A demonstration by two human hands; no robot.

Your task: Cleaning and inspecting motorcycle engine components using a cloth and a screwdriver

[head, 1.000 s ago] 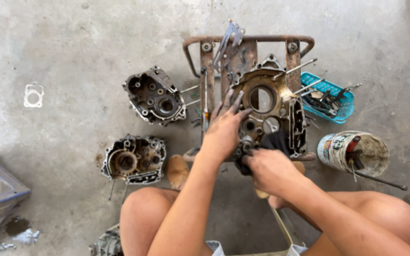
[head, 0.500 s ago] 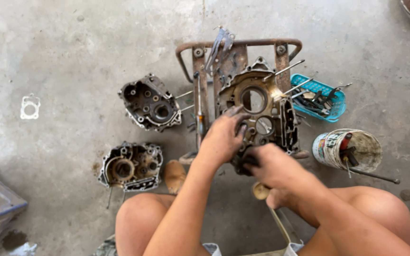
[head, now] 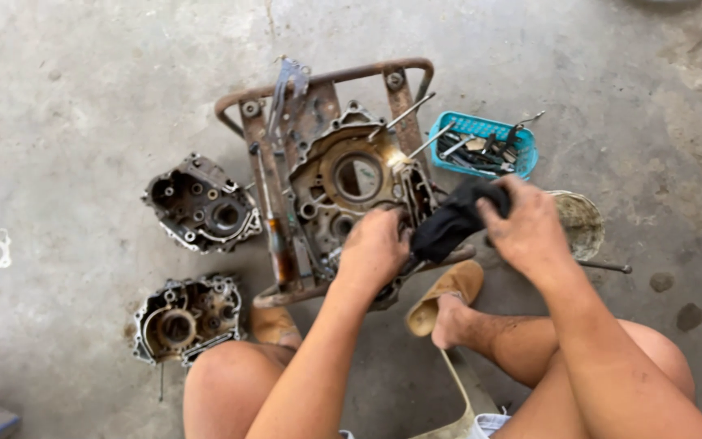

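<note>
Two spare cases [head: 201, 203] lie at nine o'clock; left hand [head: 374, 248] steadies the case [head: 351, 191] on the stand, grip closed, right hand [head: 530, 228] clutches a black rag [head: 452, 219], wiping underway.

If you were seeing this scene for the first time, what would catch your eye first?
The grimy metal engine casing on a rusty steel frame at centre draws the eye, with the left hand resting on it and the right hand gripping a black rag. Two more dirty casing halves lie on the concrete to the left.
</note>
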